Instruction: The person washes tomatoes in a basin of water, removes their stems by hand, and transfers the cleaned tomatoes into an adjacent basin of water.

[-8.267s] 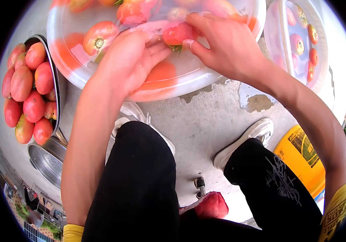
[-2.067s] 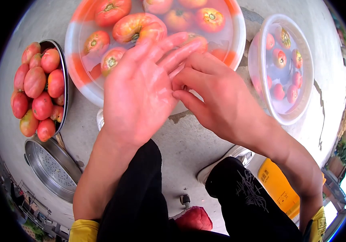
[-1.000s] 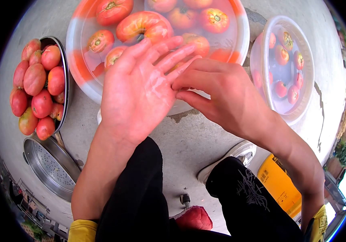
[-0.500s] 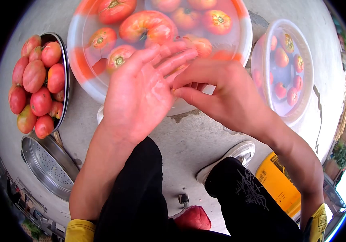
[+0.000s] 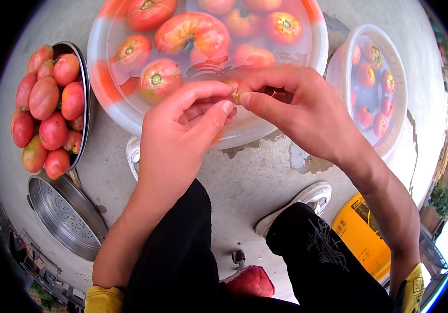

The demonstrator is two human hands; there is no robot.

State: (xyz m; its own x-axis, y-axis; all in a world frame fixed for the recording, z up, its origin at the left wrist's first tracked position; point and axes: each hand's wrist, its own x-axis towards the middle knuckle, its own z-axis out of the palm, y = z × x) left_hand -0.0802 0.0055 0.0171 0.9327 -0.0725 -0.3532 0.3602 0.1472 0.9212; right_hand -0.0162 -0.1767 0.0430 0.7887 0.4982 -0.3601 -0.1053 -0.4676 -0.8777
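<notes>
Both my hands meet over the near edge of a large orange-and-white basin (image 5: 111, 112) of water with several tomatoes in it. My right hand (image 5: 294, 107) pinches a tiny yellowish bit (image 5: 236, 97) between thumb and forefinger. My left hand (image 5: 187, 122) has its fingers curled in, with the forefinger tip close to that bit; whether it grips anything is hidden. Beyond the hands, a large curved tomato (image 5: 192, 35) and a ribbed tomato (image 5: 160, 79) lie in the water.
At the left stands a metal bowl (image 5: 84, 125) heaped with tomatoes, above a perforated steamer pan (image 5: 67, 216). A smaller white basin (image 5: 398, 117) with tomatoes in water is at the right. Nearer are a yellow container (image 5: 359, 235) and a white shoe (image 5: 307, 201).
My left hand has turned from an open, upward palm to curled fingers meeting my right fingertips. The tomato hidden behind it shows more fully. Earlier, a small red tomato was between my hands.
</notes>
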